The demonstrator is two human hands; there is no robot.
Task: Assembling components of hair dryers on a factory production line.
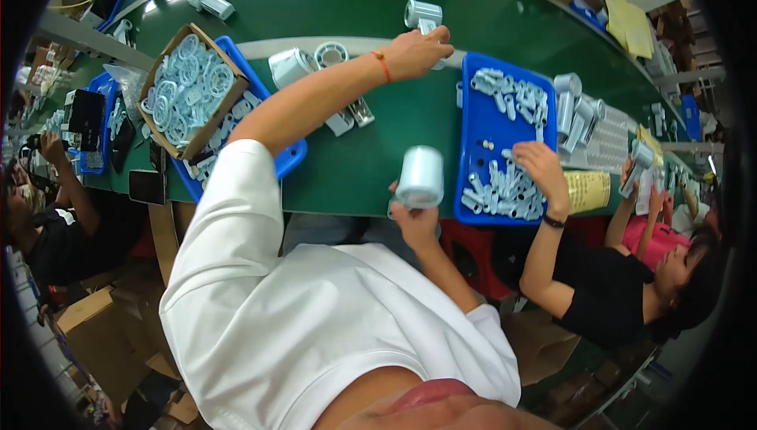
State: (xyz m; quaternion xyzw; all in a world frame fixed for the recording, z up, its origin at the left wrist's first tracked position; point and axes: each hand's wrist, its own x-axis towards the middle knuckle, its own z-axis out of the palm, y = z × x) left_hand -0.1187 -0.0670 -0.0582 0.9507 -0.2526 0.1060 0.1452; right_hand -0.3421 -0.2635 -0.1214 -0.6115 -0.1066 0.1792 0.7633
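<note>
My left hand (420,53), with a red cord on its wrist, reaches out over the far part of the green table. Its fingers are closed around the handle of a pale grey handheld appliance (423,13) with a round drum-like head. Close to my body, my right hand (415,223) grips a similar appliance from below. Its white cylindrical head (421,177) points up, and its handle is mostly hidden. Below my left forearm lie another drum-headed piece (289,67), a pale ring (331,54) and a narrow part with metal inside (361,111).
A blue tray (505,140) of small pale parts stands at right; a co-worker's hand (542,170) reaches into it. At left, a cardboard box (195,143) of clear rings rests on another blue tray (293,160). More appliances (579,118) lie beyond the right tray.
</note>
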